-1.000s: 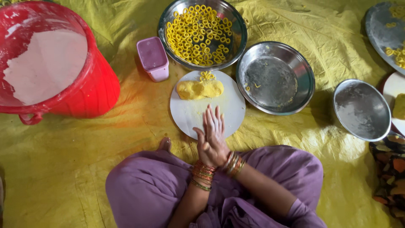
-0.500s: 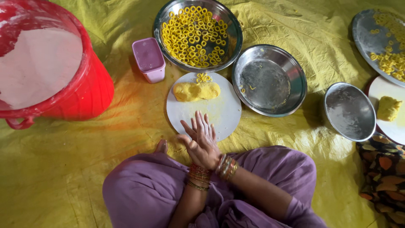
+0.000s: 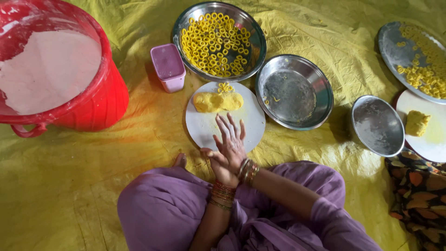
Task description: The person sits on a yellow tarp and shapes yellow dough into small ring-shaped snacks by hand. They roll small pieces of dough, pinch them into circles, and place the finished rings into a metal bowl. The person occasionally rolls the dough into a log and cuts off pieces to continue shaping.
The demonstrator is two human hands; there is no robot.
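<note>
My right hand [image 3: 231, 143] lies flat on top of my left hand [image 3: 214, 162], palm against palm, its fingers spread over the near edge of a white round plate [image 3: 204, 128]. Whatever is between the palms is hidden. Both wrists carry bangles, and my crossed legs in purple cloth are just below. A lump of yellow dough [image 3: 217, 101] sits at the far side of the plate, with a few yellow dough rings [image 3: 225, 87] beside it.
Beyond the plate are a steel bowl [image 3: 176, 32] full of yellow rings and a purple tub [image 3: 168, 67]. An empty steel bowl [image 3: 325, 88] and a smaller one [image 3: 377, 125] sit right. A red bucket [image 3: 97, 104] of white flour stands left. A steel tray [image 3: 392, 44] and a second plate [image 3: 436, 142] lie far right.
My joined hands have tipped forward toward the plate, and the right hand has slid across the left with its fingers spread wider. The view has shifted slightly.
</note>
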